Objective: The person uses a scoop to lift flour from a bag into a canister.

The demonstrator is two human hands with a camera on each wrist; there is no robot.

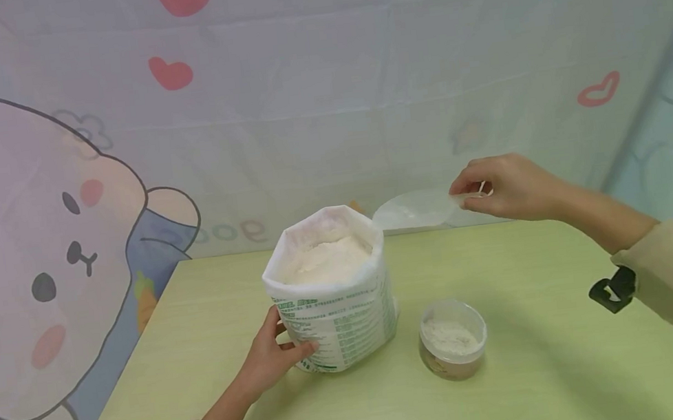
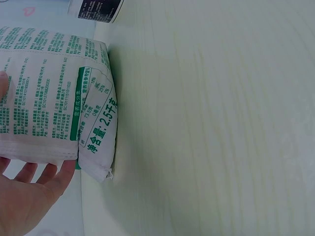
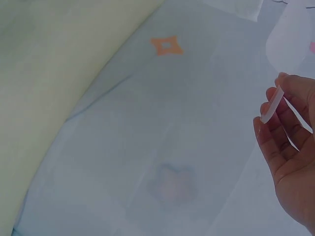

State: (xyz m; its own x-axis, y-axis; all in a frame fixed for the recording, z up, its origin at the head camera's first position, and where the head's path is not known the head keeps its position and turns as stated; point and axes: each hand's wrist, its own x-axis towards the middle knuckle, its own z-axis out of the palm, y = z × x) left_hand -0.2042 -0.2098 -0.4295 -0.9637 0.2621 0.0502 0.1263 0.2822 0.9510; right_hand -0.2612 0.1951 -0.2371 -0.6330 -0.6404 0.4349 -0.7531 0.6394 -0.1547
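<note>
An open white flour bag [image 1: 350, 330] with green print stands upright on the table, white powder [image 1: 330, 260] visible inside its mouth. My left hand [image 1: 268, 358] holds the bag low on its left side, thumb on the printed front and fingers round the edge. In the right wrist view, my right hand [image 3: 293, 142] pinches the handle of a translucent plastic scoop [image 3: 289, 42]. That scoop hangs in the air, its bowl just beside the bag's right rim in the head view. Right of the bag sits a lidless clear tub [image 1: 456, 365] with white powder in it.
The pale yellow-green table [image 1: 543, 325] runs back to a cloth backdrop [image 1: 324, 100] printed with a cartoon rabbit and hearts. In the left wrist view the tub's dark label [image 2: 100, 9] shows at the top edge.
</note>
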